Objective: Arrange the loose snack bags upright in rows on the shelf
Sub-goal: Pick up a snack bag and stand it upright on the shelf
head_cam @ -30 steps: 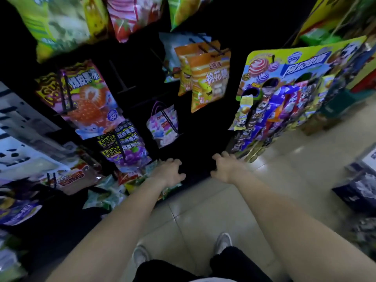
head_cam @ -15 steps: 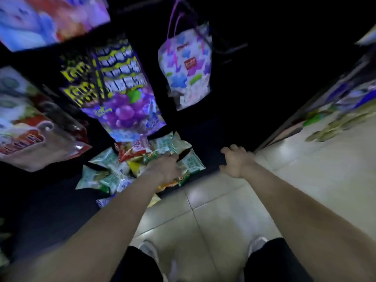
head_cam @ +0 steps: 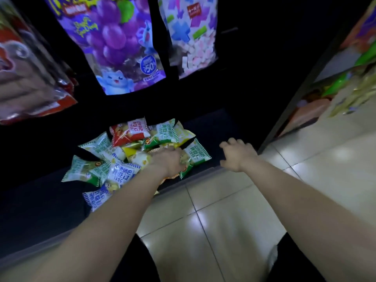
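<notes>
The left hand [head_cam: 168, 160] reaches palm-down into the pile of snack bags [head_cam: 122, 157], fingers curled among the packets at the pile's right side; whether it grips one cannot be told. The forearm stretches straight out from the lower left. The right hand [head_cam: 238, 156] hovers just right of the pile, fingers spread and loose, holding nothing, above the dark bottom shelf [head_cam: 223, 127]. The pile lies flat and jumbled on that shelf, below a hanging purple grape bag [head_cam: 114, 43].

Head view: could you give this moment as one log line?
left hand: on bags | right hand: empty, over shelf | bags: heaped, none upright
</notes>
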